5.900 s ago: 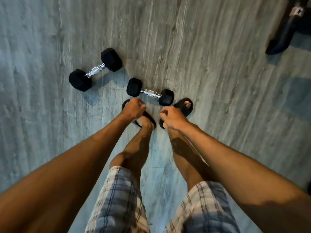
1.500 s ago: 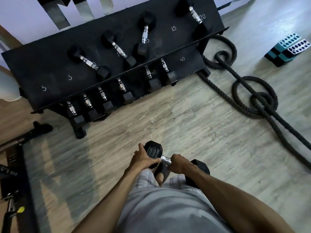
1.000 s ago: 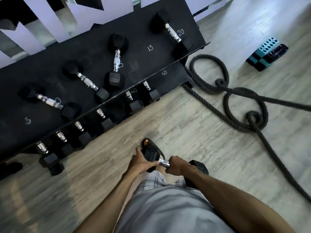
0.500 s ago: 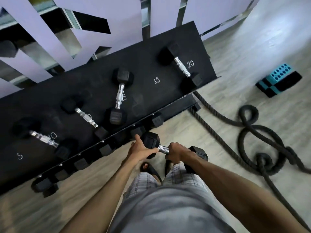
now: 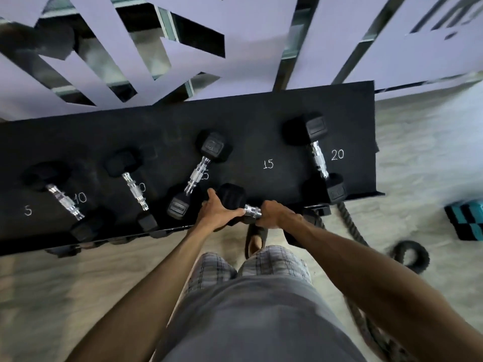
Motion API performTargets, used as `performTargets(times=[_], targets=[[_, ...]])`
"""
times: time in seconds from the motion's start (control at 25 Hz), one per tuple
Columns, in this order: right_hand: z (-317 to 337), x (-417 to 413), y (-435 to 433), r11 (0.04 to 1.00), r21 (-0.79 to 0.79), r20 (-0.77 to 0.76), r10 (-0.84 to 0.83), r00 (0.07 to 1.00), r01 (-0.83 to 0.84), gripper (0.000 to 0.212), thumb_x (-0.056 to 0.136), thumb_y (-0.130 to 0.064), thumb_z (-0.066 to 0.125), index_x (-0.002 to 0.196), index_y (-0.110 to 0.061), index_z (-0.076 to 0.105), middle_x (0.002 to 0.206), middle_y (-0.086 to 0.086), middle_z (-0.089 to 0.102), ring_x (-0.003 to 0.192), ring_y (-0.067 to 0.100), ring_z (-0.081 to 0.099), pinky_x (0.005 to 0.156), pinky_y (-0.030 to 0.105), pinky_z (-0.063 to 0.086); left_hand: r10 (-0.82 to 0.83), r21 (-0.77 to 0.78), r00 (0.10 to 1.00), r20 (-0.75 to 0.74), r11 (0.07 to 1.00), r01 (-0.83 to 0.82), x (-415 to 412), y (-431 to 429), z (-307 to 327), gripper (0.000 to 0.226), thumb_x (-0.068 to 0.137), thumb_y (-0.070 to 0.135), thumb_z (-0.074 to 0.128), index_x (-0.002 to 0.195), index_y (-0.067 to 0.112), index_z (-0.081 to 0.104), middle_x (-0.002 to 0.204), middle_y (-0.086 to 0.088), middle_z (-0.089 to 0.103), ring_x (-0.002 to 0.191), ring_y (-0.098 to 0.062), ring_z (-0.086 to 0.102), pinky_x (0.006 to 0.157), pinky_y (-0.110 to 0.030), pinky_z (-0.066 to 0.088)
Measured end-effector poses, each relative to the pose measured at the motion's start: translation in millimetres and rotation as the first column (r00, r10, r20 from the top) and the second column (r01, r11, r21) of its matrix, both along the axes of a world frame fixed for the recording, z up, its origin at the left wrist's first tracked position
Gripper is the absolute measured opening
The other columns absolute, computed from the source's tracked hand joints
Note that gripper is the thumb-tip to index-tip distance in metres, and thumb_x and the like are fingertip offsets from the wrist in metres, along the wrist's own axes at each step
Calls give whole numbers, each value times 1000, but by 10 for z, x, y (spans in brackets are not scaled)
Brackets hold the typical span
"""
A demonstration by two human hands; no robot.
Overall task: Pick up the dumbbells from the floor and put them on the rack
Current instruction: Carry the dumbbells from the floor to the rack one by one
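I carry a black hex dumbbell (image 5: 231, 198) with a chrome handle at the front edge of the black rack (image 5: 162, 126). My left hand (image 5: 218, 215) cups its left head, fingers wrapped around it. My right hand (image 5: 275, 214) grips the chrome handle and hides most of it. The dumbbell's right head is largely hidden behind my right wrist. It hangs just in front of the bare spot marked 15 (image 5: 268, 164). Several other dumbbells lie on the rack's top shelf, the nearest (image 5: 194, 178) right beside my left hand.
A dumbbell (image 5: 317, 155) lies by the 20 mark at the rack's right end. A thick black rope (image 5: 350, 226) coils on the floor to the right. A teal and black block (image 5: 467, 220) sits at the far right. A wall stands behind the rack.
I have gone from the floor to the rack with the dumbbell in both hands. In the last half second the dumbbell has risen to the level of the top shelf's front edge.
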State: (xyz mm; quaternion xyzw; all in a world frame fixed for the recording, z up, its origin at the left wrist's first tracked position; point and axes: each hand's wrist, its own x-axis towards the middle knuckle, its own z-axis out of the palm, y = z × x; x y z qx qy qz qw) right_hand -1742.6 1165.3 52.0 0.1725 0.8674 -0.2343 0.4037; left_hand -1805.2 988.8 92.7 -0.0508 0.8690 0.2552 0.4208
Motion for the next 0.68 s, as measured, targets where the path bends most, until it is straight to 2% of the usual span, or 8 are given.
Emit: performTargets(times=[0.12, 0.2, 0.36, 0.56, 0.68], targets=[[-92, -282, 191, 996, -28, 2, 82, 997, -82, 25, 72, -40, 71, 75, -21, 55, 83, 6, 67, 74, 25, 68, 61, 32, 52, 76, -16, 997, 14, 997, -76, -159, 162, -72, 117, 65, 54, 81, 150, 14, 11, 148, -18, 40, 130, -35, 49, 104, -46, 47], [-161, -455, 287, 993, -40, 11, 112, 994, -111, 21, 72, -33, 69, 78, -18, 55, 84, 7, 67, 76, 26, 68, 63, 32, 53, 115, -36, 993, 25, 993, -115, -286, 238, -128, 119, 66, 53, 81, 152, 16, 9, 151, -18, 36, 132, -35, 47, 105, -47, 46], [-322, -698, 390, 984, -36, 16, 173, 985, -172, 27, 75, -33, 69, 90, -18, 52, 87, 4, 61, 84, 29, 66, 68, 33, 51, 160, -40, 987, 29, 987, -159, -463, 340, -236, 115, 68, 50, 82, 152, 17, 10, 151, -19, 35, 132, -37, 47, 103, -47, 47], [-562, -952, 487, 974, -69, 56, 222, 974, -218, 25, 81, -33, 70, 92, -19, 53, 85, 3, 62, 76, 22, 64, 61, 31, 48, 235, -34, 972, 30, 972, -234, -579, 430, -415, 112, 68, 47, 83, 150, 18, 13, 151, -18, 34, 136, -36, 43, 105, -48, 46], [-644, -1067, 508, 971, -57, 61, 238, 969, -234, 23, 82, -31, 70, 94, -17, 56, 86, 4, 64, 77, 23, 66, 67, 35, 55, 276, -6, 961, 24, 961, -276, -623, 468, -494, 105, 67, 45, 84, 145, 20, 17, 150, -19, 32, 137, -36, 40, 102, -45, 45]])
